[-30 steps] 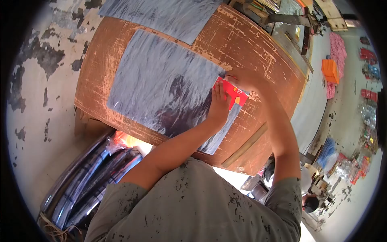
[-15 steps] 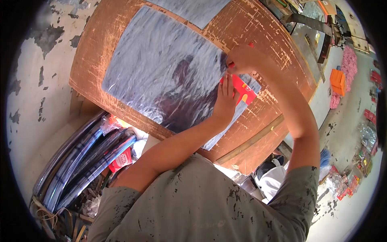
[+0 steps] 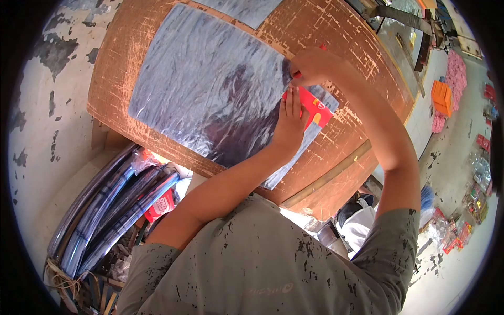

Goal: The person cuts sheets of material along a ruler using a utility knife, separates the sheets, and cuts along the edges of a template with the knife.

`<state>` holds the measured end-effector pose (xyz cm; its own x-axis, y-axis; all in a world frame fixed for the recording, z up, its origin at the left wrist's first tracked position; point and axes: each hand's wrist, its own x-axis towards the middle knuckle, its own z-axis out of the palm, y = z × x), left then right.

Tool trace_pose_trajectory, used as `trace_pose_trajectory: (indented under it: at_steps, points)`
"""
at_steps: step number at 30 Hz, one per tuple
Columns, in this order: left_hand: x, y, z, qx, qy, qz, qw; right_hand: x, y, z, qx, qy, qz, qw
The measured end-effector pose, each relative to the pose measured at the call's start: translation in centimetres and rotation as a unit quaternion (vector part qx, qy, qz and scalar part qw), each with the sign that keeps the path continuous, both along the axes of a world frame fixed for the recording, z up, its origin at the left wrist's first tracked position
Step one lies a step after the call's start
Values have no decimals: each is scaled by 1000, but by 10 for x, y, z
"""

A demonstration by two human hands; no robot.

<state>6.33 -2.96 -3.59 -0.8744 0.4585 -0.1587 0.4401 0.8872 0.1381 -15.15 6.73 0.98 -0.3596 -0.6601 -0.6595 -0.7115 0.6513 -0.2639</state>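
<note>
A grey marbled sheet [image 3: 194, 79] lies flat on a scratched brown board [image 3: 336, 26]. My left hand [image 3: 290, 118] is laid on a red card [image 3: 316, 108] near the sheet's right edge, its fingers stretched out. Just above it, my right hand [image 3: 312, 65] is closed around a small red-handled tool [image 3: 297, 75] at the sheet's upper right edge. The tool's tip is hidden by my hand. Part of a second marbled sheet [image 3: 247, 9] shows at the top of the board.
Rolled plastic sheeting [image 3: 100, 215] stands at the lower left beside a red packet [image 3: 159, 205]. A wooden strip [image 3: 328, 176] lies along the board's near right part. An orange block [image 3: 441, 97] and pink material [image 3: 455, 79] are at the right. Peeling wall at left.
My right hand has moved up and left from the card's top corner along the sheet's edge, with the red-handled tool. My left hand remains on the card. The camera view has shifted.
</note>
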Motion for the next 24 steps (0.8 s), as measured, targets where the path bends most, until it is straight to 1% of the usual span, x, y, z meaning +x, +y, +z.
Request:
trace_pose_trajectory:
  at_steps: [10,14,24]
  points:
    - [0,0,-3,8,2,2,1000,-3,1,-3,-22,1,13,1000]
    - [1,0,-4,15,5,4,1000,-4,1,-2,-30,-9,1,1000]
    - [0,0,-1,-2,-1,-3,1000,-7,0,-6,3,-19,6,1000]
